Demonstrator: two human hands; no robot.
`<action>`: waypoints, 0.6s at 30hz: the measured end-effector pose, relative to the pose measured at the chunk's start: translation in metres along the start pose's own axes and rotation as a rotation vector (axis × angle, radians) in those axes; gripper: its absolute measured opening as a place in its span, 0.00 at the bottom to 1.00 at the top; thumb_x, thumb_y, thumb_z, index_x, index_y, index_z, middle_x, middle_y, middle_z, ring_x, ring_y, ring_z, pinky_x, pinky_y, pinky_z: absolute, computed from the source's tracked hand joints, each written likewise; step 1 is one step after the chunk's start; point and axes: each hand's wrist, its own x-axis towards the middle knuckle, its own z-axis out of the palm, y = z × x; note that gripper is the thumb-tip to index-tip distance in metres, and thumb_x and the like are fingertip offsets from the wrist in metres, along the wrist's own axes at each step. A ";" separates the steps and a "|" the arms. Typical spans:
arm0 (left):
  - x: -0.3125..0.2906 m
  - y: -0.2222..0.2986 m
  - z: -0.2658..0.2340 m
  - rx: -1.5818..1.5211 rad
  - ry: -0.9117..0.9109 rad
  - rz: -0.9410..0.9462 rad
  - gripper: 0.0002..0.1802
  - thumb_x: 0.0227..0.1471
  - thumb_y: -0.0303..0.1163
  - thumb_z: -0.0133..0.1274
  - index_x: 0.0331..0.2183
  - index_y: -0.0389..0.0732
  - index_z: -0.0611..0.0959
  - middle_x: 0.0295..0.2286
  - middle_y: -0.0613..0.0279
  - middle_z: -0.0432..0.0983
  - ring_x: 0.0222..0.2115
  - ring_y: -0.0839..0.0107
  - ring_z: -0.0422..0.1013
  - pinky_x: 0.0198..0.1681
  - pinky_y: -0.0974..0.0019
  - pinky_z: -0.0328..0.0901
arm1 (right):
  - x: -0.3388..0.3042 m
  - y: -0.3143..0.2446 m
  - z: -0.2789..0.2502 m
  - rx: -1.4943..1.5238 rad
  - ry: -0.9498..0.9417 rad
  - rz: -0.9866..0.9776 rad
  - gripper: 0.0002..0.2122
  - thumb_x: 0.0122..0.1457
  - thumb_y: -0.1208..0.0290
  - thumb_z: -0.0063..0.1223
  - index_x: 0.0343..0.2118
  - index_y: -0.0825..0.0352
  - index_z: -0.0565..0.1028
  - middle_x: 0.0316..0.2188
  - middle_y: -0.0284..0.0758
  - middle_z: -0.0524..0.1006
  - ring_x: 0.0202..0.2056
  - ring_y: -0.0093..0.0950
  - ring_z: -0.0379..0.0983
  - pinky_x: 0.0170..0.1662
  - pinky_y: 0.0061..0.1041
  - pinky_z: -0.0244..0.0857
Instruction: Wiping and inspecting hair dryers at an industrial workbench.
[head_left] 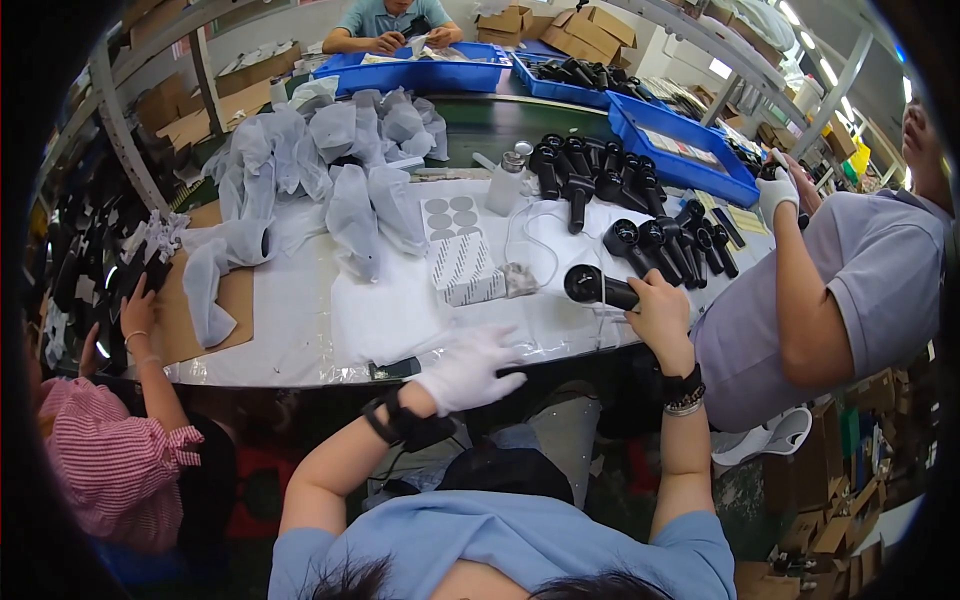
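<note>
The right hand [658,312] has its fingers clamped on a black handheld device [598,288] lying on the white surface [300,330], long axis running from 10 to 4 o'clock. The gloved left hand [468,368] rests at 8 o'clock from it, fingers spread apart, holding nothing.

right hand [660,312]: fingers hide the black device [597,287] handle | far person [390,22]: head cut off by top edge | sticker sheet [450,216]: print too small

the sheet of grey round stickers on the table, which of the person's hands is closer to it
Left. The gloved left hand lies at the table's near edge, below the sticker sheet. The bare right hand grips a black handheld device farther to the right.
</note>
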 end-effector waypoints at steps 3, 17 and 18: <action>0.037 -0.006 0.039 -0.107 -0.080 0.065 0.19 0.46 0.41 0.55 0.40 0.42 0.80 0.47 0.43 0.67 0.46 0.50 0.66 0.50 0.58 0.61 | 0.001 -0.015 -0.005 0.034 0.017 -0.038 0.20 0.34 0.72 0.65 0.37 0.60 0.77 0.30 0.36 0.71 0.31 0.38 0.73 0.33 0.34 0.67; 0.088 -0.035 0.040 -0.762 0.017 -0.221 0.20 0.52 0.39 0.49 0.45 0.40 0.77 0.46 0.47 0.68 0.50 0.58 0.65 0.52 0.64 0.60 | -0.063 0.011 0.001 0.195 0.005 0.115 0.20 0.36 0.71 0.64 0.38 0.63 0.77 0.30 0.38 0.72 0.30 0.40 0.73 0.33 0.34 0.67; 0.080 -0.030 0.037 -0.518 -0.058 -0.154 0.21 0.52 0.39 0.50 0.46 0.40 0.76 0.47 0.47 0.68 0.50 0.59 0.65 0.52 0.65 0.59 | -0.072 0.012 0.000 0.331 0.040 0.137 0.21 0.36 0.71 0.64 0.39 0.64 0.76 0.31 0.38 0.72 0.30 0.39 0.72 0.33 0.33 0.67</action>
